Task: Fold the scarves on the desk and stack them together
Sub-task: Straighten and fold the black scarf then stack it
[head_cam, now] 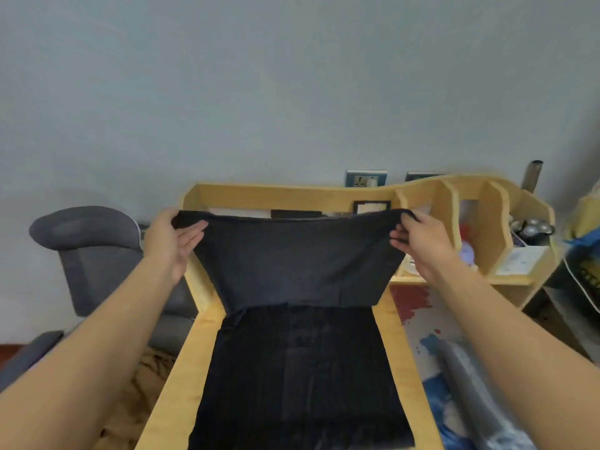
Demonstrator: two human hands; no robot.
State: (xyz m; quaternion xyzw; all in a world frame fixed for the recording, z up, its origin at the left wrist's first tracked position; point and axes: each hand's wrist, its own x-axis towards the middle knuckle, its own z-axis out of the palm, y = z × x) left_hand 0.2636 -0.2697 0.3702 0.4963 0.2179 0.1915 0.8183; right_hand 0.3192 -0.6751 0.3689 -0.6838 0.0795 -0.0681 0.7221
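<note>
Gripping the far edge of a dark scarf (298,264), both hands are lifting it above the bench (181,362). The left hand (168,238) is pinching one top corner, thumb over the cloth and fingers (194,233) lying fairly straight beneath. The right hand (418,238) is pinching the other corner with curled fingers (401,237). The scarf's near half is lying flat on the wooden bench, between its raised side rails. A grey chair (91,251) is standing left of the bench, and wooden shelf dividers (493,222) are rising at the right.
</note>
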